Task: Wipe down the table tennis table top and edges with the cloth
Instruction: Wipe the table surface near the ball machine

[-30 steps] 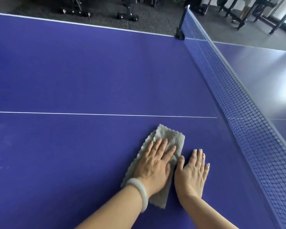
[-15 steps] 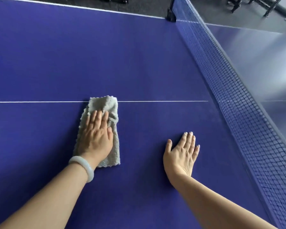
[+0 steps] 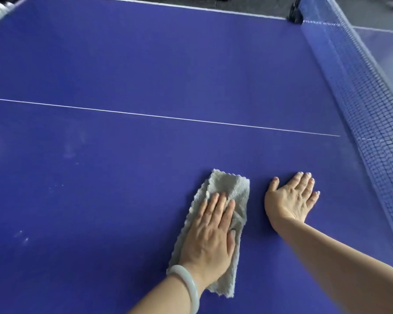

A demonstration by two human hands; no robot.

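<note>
Head view: left hand [image 3: 210,241], fingers together, flat over half-hidden cloth [image 3: 230,185]; right hand [image 3: 288,200] likewise on table [image 3: 145,64]

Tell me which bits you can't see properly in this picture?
Head view: the middle of the cloth is hidden under the left hand.
Head view: the table's near edge is cut off by the picture's bottom.
Head view: the table's far half is hazy behind the net and glare.
Head view: the right hand's palm is hidden, lying flat on the table.

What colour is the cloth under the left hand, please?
Pale grey-green cloth, seen in the head view.
</note>
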